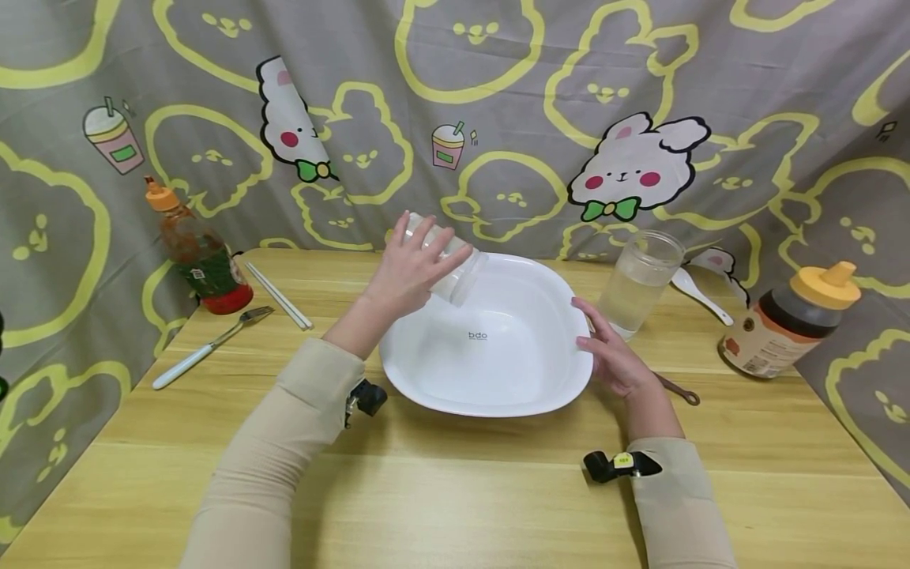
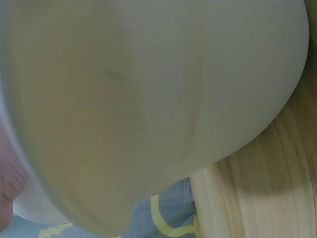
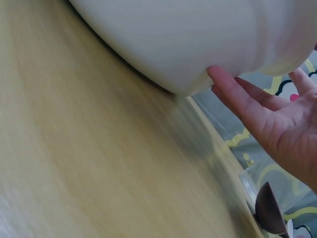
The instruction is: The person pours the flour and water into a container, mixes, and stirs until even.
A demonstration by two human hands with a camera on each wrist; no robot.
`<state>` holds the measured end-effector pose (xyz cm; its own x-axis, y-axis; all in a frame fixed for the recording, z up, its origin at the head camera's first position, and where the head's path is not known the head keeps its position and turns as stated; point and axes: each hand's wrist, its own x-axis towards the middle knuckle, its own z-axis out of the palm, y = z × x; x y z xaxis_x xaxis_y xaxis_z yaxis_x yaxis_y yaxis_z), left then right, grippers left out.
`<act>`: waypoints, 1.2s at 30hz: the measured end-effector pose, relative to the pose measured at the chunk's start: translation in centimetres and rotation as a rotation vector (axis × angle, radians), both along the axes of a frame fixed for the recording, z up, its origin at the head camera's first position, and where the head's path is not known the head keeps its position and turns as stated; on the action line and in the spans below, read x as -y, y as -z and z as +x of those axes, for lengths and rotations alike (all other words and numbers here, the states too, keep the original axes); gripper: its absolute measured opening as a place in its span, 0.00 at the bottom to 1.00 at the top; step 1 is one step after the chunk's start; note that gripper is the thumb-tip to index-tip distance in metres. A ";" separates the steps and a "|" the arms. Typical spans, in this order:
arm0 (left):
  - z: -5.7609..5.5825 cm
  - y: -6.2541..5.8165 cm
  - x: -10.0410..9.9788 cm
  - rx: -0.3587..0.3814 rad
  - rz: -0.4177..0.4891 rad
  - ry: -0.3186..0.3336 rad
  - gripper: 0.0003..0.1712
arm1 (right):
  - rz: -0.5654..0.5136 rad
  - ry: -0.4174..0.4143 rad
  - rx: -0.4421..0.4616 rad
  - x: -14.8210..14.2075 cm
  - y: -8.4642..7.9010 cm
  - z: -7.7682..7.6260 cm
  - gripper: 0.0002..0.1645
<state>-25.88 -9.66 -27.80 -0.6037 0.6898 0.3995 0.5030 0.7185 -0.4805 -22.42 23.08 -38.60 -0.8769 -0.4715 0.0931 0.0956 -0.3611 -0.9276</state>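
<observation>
Tipped over a white basin (image 1: 490, 371) is a clear jar (image 1: 451, 269), its mouth pointing down to the right. My left hand (image 1: 408, 273) grips this jar from above; whether anything is inside it, I cannot tell. At the basin's right rim, my right hand (image 1: 614, 356) holds on, thumb and a finger showing over the edge. In the right wrist view, other fingers (image 3: 240, 94) touch the basin's outer side from below. The left wrist view is mostly filled by the basin's outside wall (image 2: 163, 99).
Right of the basin stand a jar of clear liquid (image 1: 636, 292), a white spoon (image 1: 704, 299), a brown ladle (image 3: 269, 208) and a yellow-capped sauce bottle (image 1: 789, 320). On the left are a red sauce bottle (image 1: 206, 261), chopsticks (image 1: 280, 296) and a fork (image 1: 209, 348). A patterned curtain (image 1: 498, 118) hangs behind.
</observation>
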 end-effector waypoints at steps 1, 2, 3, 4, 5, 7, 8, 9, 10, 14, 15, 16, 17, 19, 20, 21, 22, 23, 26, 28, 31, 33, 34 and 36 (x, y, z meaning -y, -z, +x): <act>0.0 0.0 0.0 -0.004 -0.002 0.006 0.43 | 0.000 0.000 -0.001 0.0 0.0 0.0 0.34; 0.0 0.1 -0.1 -0.010 -0.005 0.010 0.42 | -0.001 0.000 -0.001 0.0 0.0 0.0 0.34; 0.0 0.1 -0.1 -0.012 -0.007 0.013 0.42 | -0.002 -0.001 -0.002 0.0 0.0 0.0 0.34; 0.0 0.2 -0.1 -0.012 -0.009 0.015 0.41 | -0.002 -0.001 -0.002 0.0 0.0 0.0 0.34; 0.0 0.2 -0.1 -0.011 -0.011 0.016 0.41 | -0.002 -0.002 -0.001 0.0 0.0 0.0 0.34; 0.0 0.3 -0.1 -0.010 -0.016 0.016 0.39 | -0.001 -0.003 0.001 0.0 0.0 0.0 0.34; 0.0 0.4 -0.1 -0.012 -0.021 0.016 0.38 | -0.001 -0.003 0.002 0.0 0.0 0.0 0.34; 0.0 0.4 -0.1 -0.014 -0.026 0.017 0.37 | 0.000 -0.004 0.000 0.0 0.0 0.0 0.35; 0.0 0.4 -0.2 -0.017 -0.029 0.019 0.36 | 0.000 -0.004 0.000 0.0 0.0 0.0 0.34; 0.1 0.4 -0.2 -0.026 -0.049 0.021 0.37 | -0.006 -0.004 -0.004 0.0 0.0 0.0 0.34; 0.1 0.4 -0.2 -0.027 -0.054 0.022 0.37 | -0.008 -0.003 -0.004 0.0 0.0 0.0 0.34; 0.1 0.4 -0.2 -0.029 -0.058 0.023 0.38 | -0.010 -0.004 -0.003 0.0 -0.1 0.0 0.34; 0.1 0.4 -0.2 -0.031 -0.063 0.024 0.38 | -0.012 -0.004 -0.003 0.0 -0.1 0.0 0.34; 0.0 0.5 -0.3 -0.041 -0.067 0.029 0.39 | -0.014 -0.004 -0.002 0.0 -0.1 0.0 0.34; 0.0 0.5 -0.3 -0.047 -0.072 0.030 0.38 | -0.013 -0.004 -0.002 0.0 -0.1 0.0 0.34; 0.0 0.5 -0.3 -0.051 -0.076 0.030 0.39 | -0.013 -0.004 -0.002 0.0 -0.1 0.0 0.34; -0.1 0.6 -0.3 -0.052 -0.080 0.030 0.39 | -0.014 -0.004 -0.001 0.0 -0.1 0.0 0.34; -0.1 0.6 -0.3 -0.052 -0.084 0.029 0.39 | -0.013 -0.004 0.000 0.0 -0.1 0.0 0.34; -0.1 0.6 -0.3 -0.044 -0.092 0.022 0.39 | -0.012 -0.004 0.002 0.0 -0.1 0.0 0.34; 0.0 0.6 -0.3 -0.037 -0.093 0.017 0.40 | -0.011 -0.003 0.004 0.0 -0.1 0.0 0.34; 0.0 0.7 -0.4 -0.032 -0.089 0.015 0.40 | -0.010 -0.005 0.007 0.0 -0.1 0.0 0.34; 0.0 0.7 -0.4 -0.028 -0.087 0.015 0.40 | -0.010 -0.005 0.009 0.0 -0.1 0.0 0.33; 0.0 0.7 -0.4 -0.025 -0.085 0.016 0.40 | -0.011 -0.006 0.010 0.0 -0.1 0.0 0.33; 0.0 0.6 -0.4 -0.022 -0.084 0.014 0.40 | -0.013 -0.007 0.010 0.0 -0.1 0.1 0.33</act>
